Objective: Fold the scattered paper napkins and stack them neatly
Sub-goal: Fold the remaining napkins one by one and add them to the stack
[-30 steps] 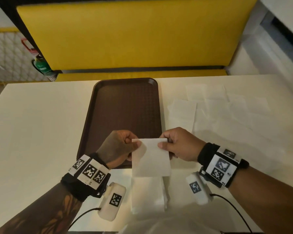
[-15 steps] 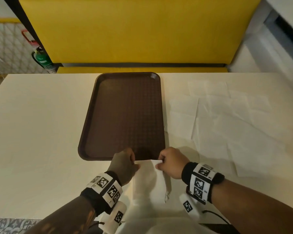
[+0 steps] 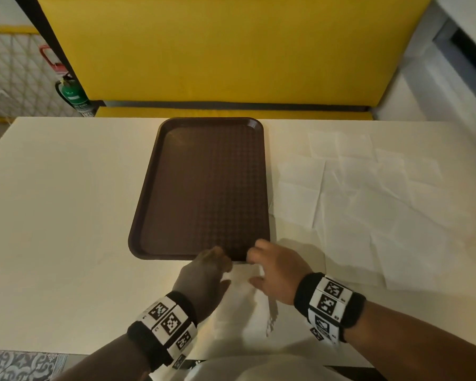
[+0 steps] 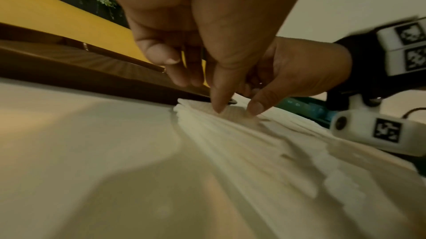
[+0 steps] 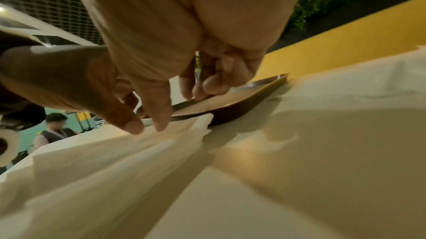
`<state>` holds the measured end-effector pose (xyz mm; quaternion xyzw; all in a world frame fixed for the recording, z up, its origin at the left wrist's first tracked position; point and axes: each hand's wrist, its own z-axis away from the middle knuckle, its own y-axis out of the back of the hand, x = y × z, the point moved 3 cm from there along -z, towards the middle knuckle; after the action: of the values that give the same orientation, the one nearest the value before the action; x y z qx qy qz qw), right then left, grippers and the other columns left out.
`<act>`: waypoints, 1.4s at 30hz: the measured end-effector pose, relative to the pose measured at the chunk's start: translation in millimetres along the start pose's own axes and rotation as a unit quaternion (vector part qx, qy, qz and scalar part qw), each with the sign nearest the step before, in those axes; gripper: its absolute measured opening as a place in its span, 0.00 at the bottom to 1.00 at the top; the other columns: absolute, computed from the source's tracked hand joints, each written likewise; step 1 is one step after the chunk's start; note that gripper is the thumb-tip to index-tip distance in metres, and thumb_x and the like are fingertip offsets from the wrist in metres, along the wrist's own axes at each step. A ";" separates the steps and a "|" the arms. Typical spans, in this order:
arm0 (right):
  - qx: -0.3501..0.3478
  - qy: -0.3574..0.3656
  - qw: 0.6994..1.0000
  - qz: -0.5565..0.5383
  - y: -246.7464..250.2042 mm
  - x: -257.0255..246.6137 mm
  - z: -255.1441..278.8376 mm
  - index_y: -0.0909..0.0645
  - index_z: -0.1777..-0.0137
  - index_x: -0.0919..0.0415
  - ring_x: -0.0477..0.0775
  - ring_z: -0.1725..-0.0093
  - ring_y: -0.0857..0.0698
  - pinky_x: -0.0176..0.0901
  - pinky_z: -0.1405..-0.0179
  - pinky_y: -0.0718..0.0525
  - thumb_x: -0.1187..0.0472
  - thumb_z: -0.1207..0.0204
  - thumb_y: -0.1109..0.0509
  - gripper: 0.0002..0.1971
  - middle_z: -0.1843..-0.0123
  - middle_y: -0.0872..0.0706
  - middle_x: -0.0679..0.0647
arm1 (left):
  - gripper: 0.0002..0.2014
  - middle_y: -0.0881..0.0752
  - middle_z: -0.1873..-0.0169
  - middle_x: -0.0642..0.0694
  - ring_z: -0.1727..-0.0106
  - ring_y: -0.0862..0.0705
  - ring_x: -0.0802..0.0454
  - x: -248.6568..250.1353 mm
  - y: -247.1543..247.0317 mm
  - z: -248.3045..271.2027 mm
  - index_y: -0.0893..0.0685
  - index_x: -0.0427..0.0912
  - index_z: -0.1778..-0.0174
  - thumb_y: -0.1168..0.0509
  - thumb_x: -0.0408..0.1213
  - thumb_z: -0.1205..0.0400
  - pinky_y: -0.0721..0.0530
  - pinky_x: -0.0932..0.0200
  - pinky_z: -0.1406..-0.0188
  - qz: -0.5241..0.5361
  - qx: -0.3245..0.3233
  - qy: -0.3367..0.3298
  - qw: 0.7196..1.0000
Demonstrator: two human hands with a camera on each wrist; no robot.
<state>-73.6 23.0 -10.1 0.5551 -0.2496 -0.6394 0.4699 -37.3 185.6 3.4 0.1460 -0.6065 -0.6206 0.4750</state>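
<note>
Yellow padded bench (image 3: pixel 231 50) behind a cream table (image 3: pixel 52 215), patterned grey floor tiles (image 3: pixel 19 365) below.

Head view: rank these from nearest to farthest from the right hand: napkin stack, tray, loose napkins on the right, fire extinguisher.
From the right hand:
1. Napkin stack: under the fingertips, at the table's near edge.
2. Tray: its near rim lies just beyond the knuckles, ahead and left.
3. Loose napkins: spread flat to the right, farther back.
4. Fire extinguisher: off the table, far left by the yellow bench.

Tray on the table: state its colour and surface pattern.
The tray is dark brown with a fine embossed grid texture; the head view shows it best.
</note>
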 end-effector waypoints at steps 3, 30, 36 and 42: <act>-0.063 0.032 0.997 0.043 -7.0 -2.7 1.0 0.19 0.41 0.56 0.57 0.49 0.17 0.51 0.48 0.17 0.50 0.23 0.30 0.15 0.45 0.22 0.50 | 0.13 0.23 0.37 0.56 0.37 0.24 0.57 3.0 -8.9 4.2 0.21 0.52 0.38 0.38 0.46 0.18 0.23 0.63 0.40 -0.051 -0.070 -0.048 0.995; 0.109 -0.483 0.855 -0.154 93.6 160.8 -73.8 0.21 0.46 0.66 0.62 0.53 0.13 0.44 0.58 0.17 0.41 0.36 0.19 0.31 0.49 0.12 0.60 | 0.08 0.11 0.53 0.45 0.52 0.15 0.49 41.8 23.2 -146.9 0.16 0.41 0.49 0.37 0.38 0.18 0.18 0.58 0.51 0.140 -0.029 0.019 0.990; 0.118 -0.489 0.844 -0.187 94.1 163.4 -80.0 0.19 0.52 0.66 0.60 0.57 0.14 0.43 0.61 0.19 0.47 0.34 0.17 0.24 0.54 0.12 0.59 | 0.08 0.12 0.52 0.45 0.53 0.17 0.52 46.4 24.9 -152.3 0.17 0.41 0.48 0.36 0.39 0.18 0.21 0.64 0.55 0.158 -0.036 0.026 0.986; 0.194 -0.361 0.880 -0.240 106.8 138.5 -74.8 0.20 0.62 0.67 0.56 0.66 0.20 0.44 0.65 0.23 0.58 0.26 0.30 0.11 0.66 0.17 0.55 | 0.10 0.14 0.53 0.45 0.57 0.20 0.55 57.9 36.6 -157.0 0.18 0.40 0.46 0.41 0.41 0.15 0.29 0.75 0.66 0.199 -0.004 0.014 0.980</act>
<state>39.6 -129.8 -5.4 0.4092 -0.3804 -0.8270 0.0623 67.4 51.7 24.1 0.0291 -0.6141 -0.5142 0.5981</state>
